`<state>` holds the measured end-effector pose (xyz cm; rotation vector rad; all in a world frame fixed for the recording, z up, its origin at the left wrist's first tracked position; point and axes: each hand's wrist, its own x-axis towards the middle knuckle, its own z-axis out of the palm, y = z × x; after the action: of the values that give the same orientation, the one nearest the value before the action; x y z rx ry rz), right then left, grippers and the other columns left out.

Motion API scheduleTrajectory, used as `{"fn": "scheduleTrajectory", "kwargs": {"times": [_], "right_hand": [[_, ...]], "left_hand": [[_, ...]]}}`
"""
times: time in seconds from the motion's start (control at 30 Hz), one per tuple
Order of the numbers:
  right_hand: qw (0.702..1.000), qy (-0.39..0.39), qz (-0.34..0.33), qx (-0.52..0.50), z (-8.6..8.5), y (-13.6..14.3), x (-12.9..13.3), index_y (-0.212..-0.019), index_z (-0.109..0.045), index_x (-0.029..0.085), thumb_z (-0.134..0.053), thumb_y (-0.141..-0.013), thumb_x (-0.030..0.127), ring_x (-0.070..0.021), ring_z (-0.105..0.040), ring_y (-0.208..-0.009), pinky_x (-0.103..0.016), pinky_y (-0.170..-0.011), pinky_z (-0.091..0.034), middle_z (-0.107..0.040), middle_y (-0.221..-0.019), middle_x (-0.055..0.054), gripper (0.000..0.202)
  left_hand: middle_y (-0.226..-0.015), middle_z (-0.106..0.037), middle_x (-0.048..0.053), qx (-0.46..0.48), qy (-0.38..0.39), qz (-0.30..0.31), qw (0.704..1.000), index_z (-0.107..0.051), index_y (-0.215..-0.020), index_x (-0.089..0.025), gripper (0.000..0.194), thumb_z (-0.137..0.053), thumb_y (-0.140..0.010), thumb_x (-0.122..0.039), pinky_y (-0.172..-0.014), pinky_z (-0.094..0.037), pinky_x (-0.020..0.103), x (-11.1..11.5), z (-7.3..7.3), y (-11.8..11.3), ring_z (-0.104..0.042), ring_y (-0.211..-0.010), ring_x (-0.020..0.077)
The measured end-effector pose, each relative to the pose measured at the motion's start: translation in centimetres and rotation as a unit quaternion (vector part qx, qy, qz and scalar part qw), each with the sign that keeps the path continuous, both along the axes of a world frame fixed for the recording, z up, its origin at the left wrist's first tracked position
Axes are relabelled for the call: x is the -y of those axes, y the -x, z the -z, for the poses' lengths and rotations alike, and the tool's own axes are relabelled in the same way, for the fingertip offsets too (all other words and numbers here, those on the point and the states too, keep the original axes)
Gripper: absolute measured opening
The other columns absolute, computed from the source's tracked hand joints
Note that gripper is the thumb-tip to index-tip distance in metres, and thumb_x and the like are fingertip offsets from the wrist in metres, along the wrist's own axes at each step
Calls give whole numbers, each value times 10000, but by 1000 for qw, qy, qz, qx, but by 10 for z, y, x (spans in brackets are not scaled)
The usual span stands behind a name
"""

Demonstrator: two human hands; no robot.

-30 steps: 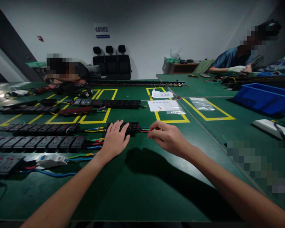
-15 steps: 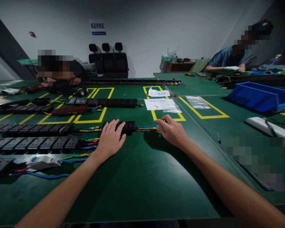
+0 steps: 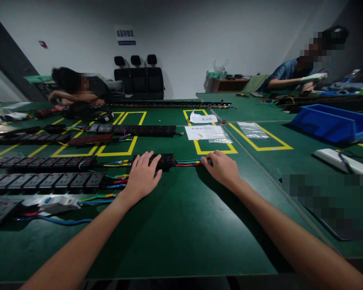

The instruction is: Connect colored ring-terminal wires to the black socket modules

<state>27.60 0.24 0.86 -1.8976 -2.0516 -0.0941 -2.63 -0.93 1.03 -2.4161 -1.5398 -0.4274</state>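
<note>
The black socket block (image 3: 168, 160) lies on the green bench (image 3: 175, 241), in front of the person, with its wires (image 3: 187, 162) running out from its right end. Handling these wires well seems to call for steady, light pressure on the block, so that it neither slides nor turns when the wires are pulled. The pull should run straight in line with the block, even across all the strands, and low to the bench, so that no strand is bent sharply where it leaves the housing.

The left hand (image 3: 143, 175) rests palm down over the block's left part, its fingers spread and draped across the top, pressing rather than gripping. The right hand (image 3: 222, 169) is to the right of the block, its wrist low and the back of the hand upward, with thumb and fingers pinched together on the far ends of the wires. The fingertips cover those ends, so I cannot tell whether every strand is caught. Both forearms reach in from the near edge of the bench and converge toward the block. Left of the block lie longer socket strips (image 3: 48, 183) with loose leads; beyond it and to the right is a white paper (image 3: 196, 133).
</note>
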Motion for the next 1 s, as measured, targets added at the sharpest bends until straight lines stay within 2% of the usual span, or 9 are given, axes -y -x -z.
{"fn": "scheduleTrajectory", "kwargs": {"times": [0.13,0.3,0.47,0.6,0.73,0.83,1.0], "right_hand": [[998,-2,-30,-58,3,-1,0,-860,-685,215,-511,-995,452,-192,-616,-789,-293,-626,-388,-667,-918,-57,323],[991,-33,-85,-100,11,-10,-6,-923,-685,204,-557,-957,427,-222,-634,-877,-323,-730,-452,-675,-959,-76,260],[985,-10,-113,-133,12,-8,-8,-1026,-681,215,-566,-960,384,-222,-666,-894,-319,-735,-453,-741,-965,-60,215],[984,10,-64,-166,11,-3,-6,-1073,-675,235,-593,-942,352,-206,-679,-748,-298,-657,-423,-762,-840,-19,194],[977,27,-27,-210,12,1,-4,-1111,-644,238,-594,-943,358,-199,-681,-690,-280,-617,-388,-751,-740,8,213],[979,39,-8,-201,12,2,-4,-1079,-648,244,-585,-948,383,-200,-667,-651,-274,-577,-343,-727,-686,13,201],[980,29,7,-197,9,2,-3,-1044,-664,246,-559,-954,424,-206,-674,-695,-274,-587,-347,-740,-747,-7,226]], "left_hand": [[-1509,-501,201,6,3,1,1000,-532,-1461,-143,528,-474,-993,-381,-1194,-319,599,0,-1,0,-434,-1426,373],[-1506,-505,206,13,1,3,1000,-539,-1456,-142,529,-480,-988,-382,-1194,-319,601,0,-1,0,-436,-1425,377],[-1503,-509,196,15,-1,3,1000,-534,-1457,-152,525,-478,-988,-381,-1199,-317,589,1,0,0,-439,-1424,368],[-1505,-506,194,3,-7,-2,1000,-532,-1458,-156,523,-478,-990,-382,-1201,-318,576,1,0,0,-436,-1426,363],[-1505,-504,199,-1,-4,-3,1000,-533,-1462,-151,524,-479,-993,-378,-1201,-318,576,1,0,-1,-436,-1427,365],[-1506,-502,205,0,-2,-3,1000,-535,-1461,-145,524,-480,-993,-374,-1195,-323,588,1,-1,-1,-437,-1426,373],[-1504,-506,210,1,-1,-2,1000,-537,-1458,-139,528,-483,-989,-376,-1193,-325,597,1,-2,-1,-443,-1423,378]]}}
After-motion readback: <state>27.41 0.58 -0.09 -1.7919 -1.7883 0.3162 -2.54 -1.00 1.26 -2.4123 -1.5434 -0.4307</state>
